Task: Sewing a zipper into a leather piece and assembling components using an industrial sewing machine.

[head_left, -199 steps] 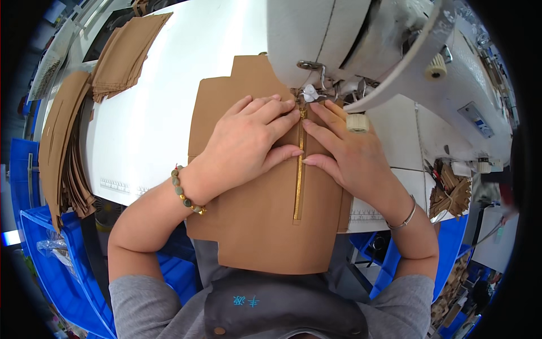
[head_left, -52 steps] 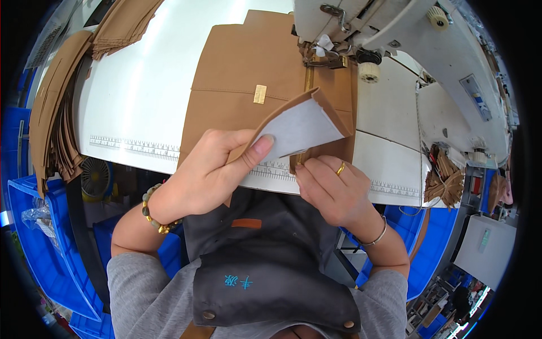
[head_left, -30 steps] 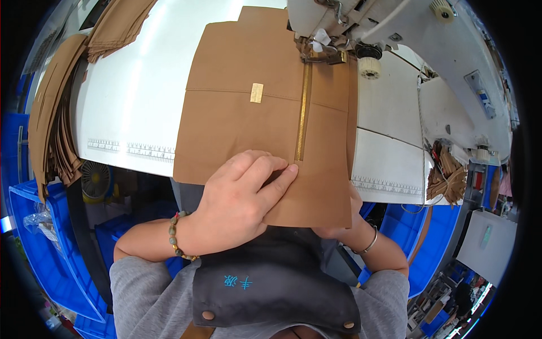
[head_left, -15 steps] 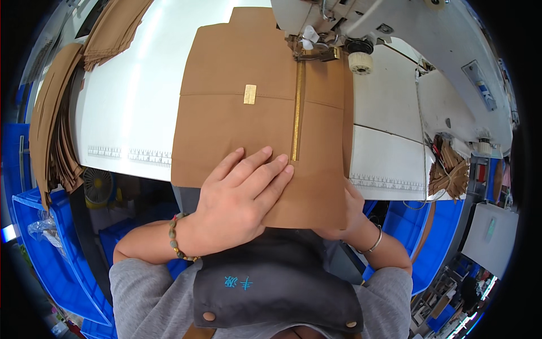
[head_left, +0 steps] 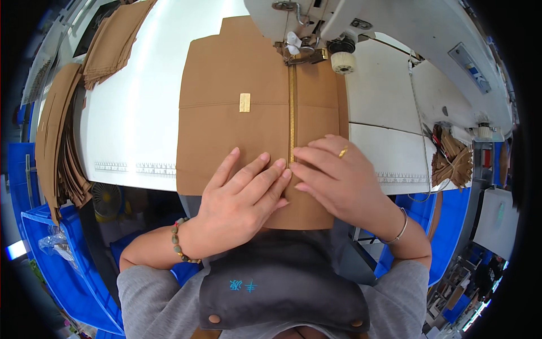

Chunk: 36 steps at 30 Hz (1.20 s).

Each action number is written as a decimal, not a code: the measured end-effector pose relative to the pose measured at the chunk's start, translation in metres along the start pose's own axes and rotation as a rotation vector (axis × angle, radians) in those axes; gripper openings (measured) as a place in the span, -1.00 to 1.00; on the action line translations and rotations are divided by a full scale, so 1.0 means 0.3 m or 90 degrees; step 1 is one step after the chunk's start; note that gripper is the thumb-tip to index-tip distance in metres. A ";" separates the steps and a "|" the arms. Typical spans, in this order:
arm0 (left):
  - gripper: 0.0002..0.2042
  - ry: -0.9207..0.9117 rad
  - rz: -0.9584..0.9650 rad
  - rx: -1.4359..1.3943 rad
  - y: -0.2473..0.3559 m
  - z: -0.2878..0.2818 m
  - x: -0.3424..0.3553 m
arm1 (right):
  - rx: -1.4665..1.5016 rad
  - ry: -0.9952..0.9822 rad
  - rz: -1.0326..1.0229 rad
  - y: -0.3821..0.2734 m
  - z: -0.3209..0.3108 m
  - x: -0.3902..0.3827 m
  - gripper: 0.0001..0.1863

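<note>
A brown panel (head_left: 214,135) lies on the sewing table, with a gold-coloured rectangular patch (head_left: 244,102) and a vertical brass zipper (head_left: 292,101) running up to the sewing machine's presser-foot area (head_left: 299,56). My left hand (head_left: 240,203) lies palm down on the panel's near part, fingers apart, their tips just left of and below the zipper's lower end. My right hand (head_left: 336,183), a ring on one finger, rests on the panel to the right, fingers loosely curved and apart, fingertips at the zipper's lower end and close beside my left hand's. The panel's near part overhangs the table edge.
The white table (head_left: 132,141) has a ruler strip along its front. Stacked brown pieces (head_left: 116,45) and long strips (head_left: 56,130) lie left; a tied bundle (head_left: 451,164) lies right. Blue bins (head_left: 68,277) and a fan (head_left: 107,200) are below. The machine's arm (head_left: 429,73) overhangs the right.
My right hand has risen from under the panel's near edge onto its top, beside my left. The folded near flap showing pale backing 1.7 seconds ago now lies flat.
</note>
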State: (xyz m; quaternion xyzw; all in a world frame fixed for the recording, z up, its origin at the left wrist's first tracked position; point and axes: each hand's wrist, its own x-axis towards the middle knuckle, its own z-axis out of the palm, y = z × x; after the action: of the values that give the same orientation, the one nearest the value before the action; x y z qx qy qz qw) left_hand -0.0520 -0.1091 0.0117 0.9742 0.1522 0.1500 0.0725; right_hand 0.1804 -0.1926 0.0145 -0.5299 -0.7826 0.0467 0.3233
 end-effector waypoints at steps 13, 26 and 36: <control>-0.12 -0.063 -0.031 -0.021 -0.150 -0.034 0.170 | -0.097 -0.075 -0.070 -0.023 0.017 0.009 -0.73; -0.12 -0.060 -0.006 0.022 -0.202 -0.024 0.238 | -0.139 -0.074 -0.021 0.015 0.004 0.048 -0.69; -0.12 -0.016 -0.008 0.049 -0.272 0.000 0.315 | -0.179 -0.067 -0.017 0.083 0.008 0.099 -0.62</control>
State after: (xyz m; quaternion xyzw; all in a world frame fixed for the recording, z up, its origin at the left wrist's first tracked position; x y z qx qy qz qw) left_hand 0.0116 -0.0021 0.0218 0.9772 0.1627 0.1313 0.0378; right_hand 0.1921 -0.1557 0.0157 -0.5561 -0.8044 -0.0400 0.2054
